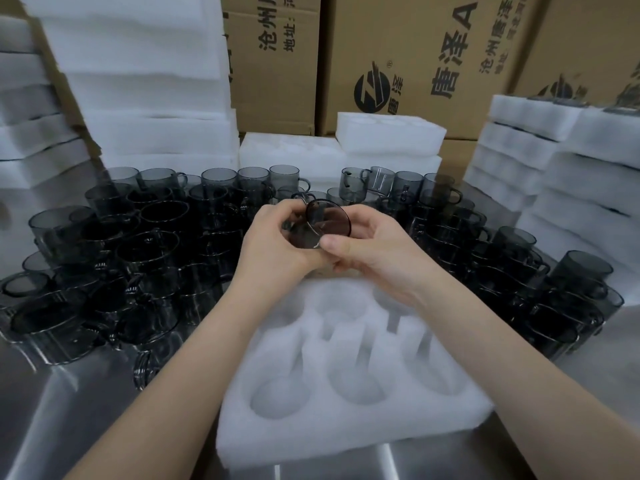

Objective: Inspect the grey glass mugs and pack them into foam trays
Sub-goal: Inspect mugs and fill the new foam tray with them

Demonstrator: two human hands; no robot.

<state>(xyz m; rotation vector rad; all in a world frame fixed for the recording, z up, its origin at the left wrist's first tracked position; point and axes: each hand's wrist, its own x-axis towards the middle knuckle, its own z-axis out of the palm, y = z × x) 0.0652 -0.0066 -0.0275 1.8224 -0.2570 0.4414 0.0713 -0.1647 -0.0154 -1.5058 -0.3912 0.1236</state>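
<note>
Above the foam tray (pixel 346 427), the left hand (pixel 273 240) and right hand (pixel 377 251) grip 1 grey mug (pixel 322 223), tilted mouth-up for checking. Every pocket I can see is empty. Many loose mugs (pixel 138 254) crowd the table on both sides, so this tray seems barely started.

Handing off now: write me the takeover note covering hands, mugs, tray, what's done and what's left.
Hands: left hand and right hand both grip one grey mug, tilted, above the foam tray.
Tray: on the table in front, visible pockets empty.
Stock: loose mugs crowd the table on both sides.
Done: nothing packed in this tray.
Left: finish inspecting, seat this mug, fill the other pockets.
</note>
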